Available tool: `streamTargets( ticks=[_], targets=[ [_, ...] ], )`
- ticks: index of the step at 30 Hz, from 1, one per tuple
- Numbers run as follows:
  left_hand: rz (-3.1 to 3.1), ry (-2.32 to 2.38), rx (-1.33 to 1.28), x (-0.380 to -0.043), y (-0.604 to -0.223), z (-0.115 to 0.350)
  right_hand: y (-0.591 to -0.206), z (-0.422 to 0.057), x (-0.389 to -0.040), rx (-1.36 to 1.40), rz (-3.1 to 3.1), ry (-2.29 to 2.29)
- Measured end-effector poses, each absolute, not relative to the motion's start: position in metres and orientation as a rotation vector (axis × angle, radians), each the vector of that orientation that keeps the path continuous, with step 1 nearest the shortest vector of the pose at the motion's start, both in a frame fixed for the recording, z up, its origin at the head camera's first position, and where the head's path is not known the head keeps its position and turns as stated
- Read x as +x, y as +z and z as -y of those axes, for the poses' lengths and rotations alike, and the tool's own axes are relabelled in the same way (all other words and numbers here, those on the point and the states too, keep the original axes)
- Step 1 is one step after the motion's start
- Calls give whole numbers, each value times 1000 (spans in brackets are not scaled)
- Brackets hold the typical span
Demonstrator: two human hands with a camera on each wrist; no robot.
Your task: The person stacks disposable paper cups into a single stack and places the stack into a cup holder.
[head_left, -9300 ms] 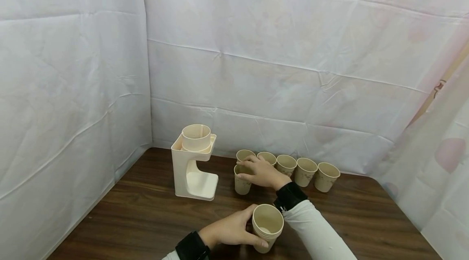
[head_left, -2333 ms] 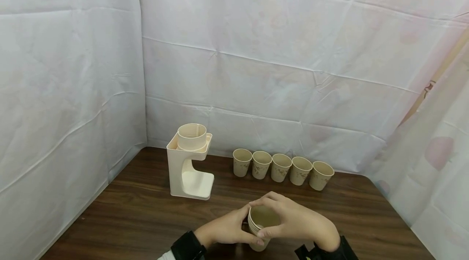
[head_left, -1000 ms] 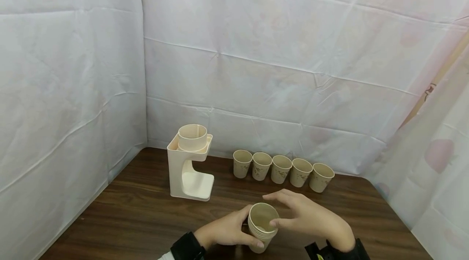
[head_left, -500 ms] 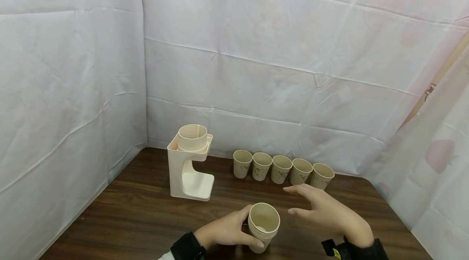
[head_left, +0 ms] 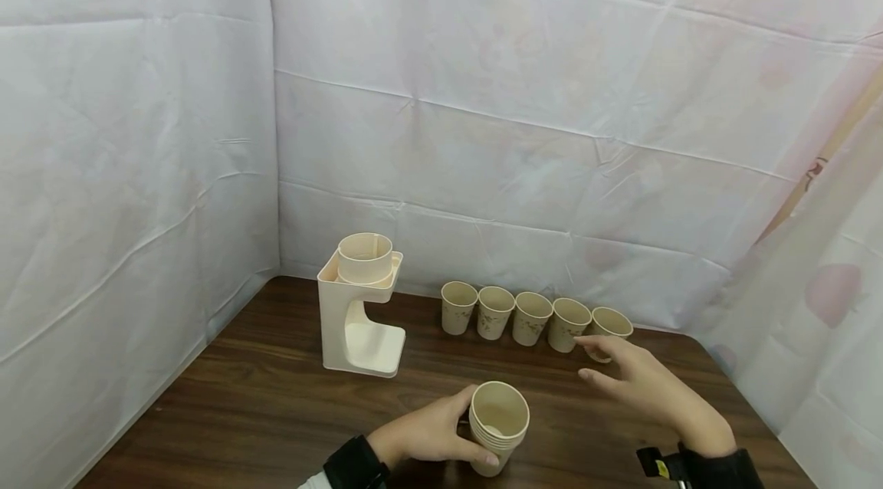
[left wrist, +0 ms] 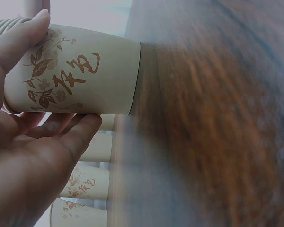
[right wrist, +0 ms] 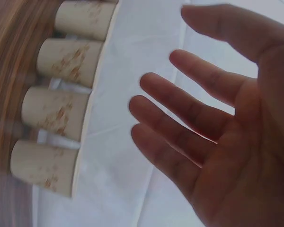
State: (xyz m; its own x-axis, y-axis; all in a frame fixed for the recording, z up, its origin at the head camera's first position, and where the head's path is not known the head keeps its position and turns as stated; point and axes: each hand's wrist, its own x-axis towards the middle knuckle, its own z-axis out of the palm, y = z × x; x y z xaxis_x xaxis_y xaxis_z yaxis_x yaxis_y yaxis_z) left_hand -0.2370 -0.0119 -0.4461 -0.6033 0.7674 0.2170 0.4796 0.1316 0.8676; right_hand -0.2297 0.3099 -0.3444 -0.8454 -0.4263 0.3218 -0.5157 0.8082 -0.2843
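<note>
In the head view my left hand (head_left: 434, 428) grips a stack of nested beige paper cups (head_left: 500, 443) near the front of the table. The left wrist view shows the fingers and thumb round the stack, whose lowest cup (left wrist: 85, 71) bears brown leaves and lettering and has its base right at the tabletop. My right hand (head_left: 651, 385) hangs with fingers spread and nothing in it. In the head view it overlaps the rightmost cup (head_left: 612, 320) of a row of paper cups (head_left: 531, 320) at the back. The right wrist view shows the bare palm (right wrist: 246, 142) beside the row.
A cream C-shaped stand (head_left: 334, 320) with a round cylinder (head_left: 366, 263) in its top is at the left back of the dark wooden table (head_left: 241, 397). White cloth (head_left: 483, 129) hangs behind and along both sides.
Earlier, my right hand was at a cup in front of the row; that spot is now bare and the stack shows more rims. Lately the right hand left the stack, moving right.
</note>
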Motion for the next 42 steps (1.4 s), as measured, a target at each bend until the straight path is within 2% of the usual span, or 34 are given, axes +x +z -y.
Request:
streamTargets(
  ticks=[14, 24, 42],
  targets=[
    [-2151, 1444, 1202, -237, -443, 11, -350, -338, -245, 647, 2699, 483],
    [-2125, 1459, 1218, -238, -445, 10, -359, -362, -270, 571, 2564, 447],
    [-2072, 1481, 1196, -237, -445, 12, -372, -384, -303, 509, 2717, 486]
  ],
)
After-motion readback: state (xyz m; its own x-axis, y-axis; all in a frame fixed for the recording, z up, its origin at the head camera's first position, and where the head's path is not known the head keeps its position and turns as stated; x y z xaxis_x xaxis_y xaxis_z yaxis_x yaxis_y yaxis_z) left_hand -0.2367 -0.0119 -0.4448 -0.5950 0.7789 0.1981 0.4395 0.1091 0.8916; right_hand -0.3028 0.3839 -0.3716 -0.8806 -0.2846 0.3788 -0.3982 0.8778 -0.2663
